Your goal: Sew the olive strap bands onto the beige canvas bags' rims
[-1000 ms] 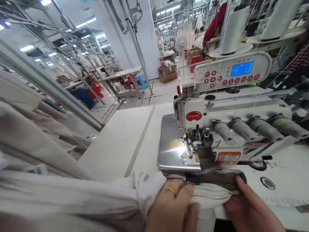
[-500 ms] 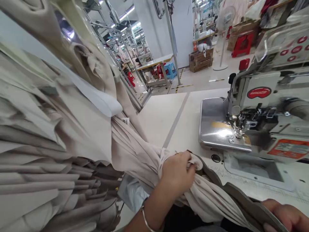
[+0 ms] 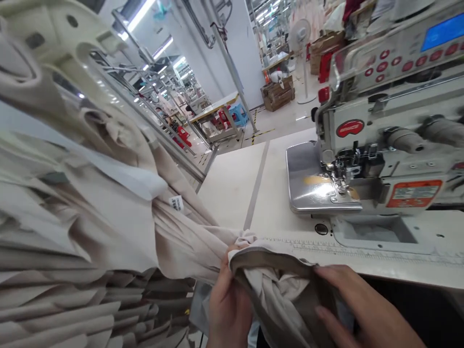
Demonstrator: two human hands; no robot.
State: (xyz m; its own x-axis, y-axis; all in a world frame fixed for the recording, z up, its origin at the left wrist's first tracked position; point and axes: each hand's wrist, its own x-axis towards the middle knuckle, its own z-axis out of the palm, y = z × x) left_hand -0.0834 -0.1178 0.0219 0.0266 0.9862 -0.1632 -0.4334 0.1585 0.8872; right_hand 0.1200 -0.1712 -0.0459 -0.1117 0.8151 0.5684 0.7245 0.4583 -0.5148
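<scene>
Here | left grip (image 3: 229, 300), right grip (image 3: 350, 300): pinching edges | dark-banded garment (image 3: 270, 261) between them

We see a dull, wrinkly cloth garment (image 3: 277, 295) in front of the overlock machine (image 3: 406, 108), whose plate (image 3: 302, 162) is shiny metal.

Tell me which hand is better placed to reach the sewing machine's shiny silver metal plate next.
Probably your right hand: it's at the right of the beige fabric with a brown band, nearer the shiny silver metal plate. Your left hand grips the fabric farther left.
</scene>
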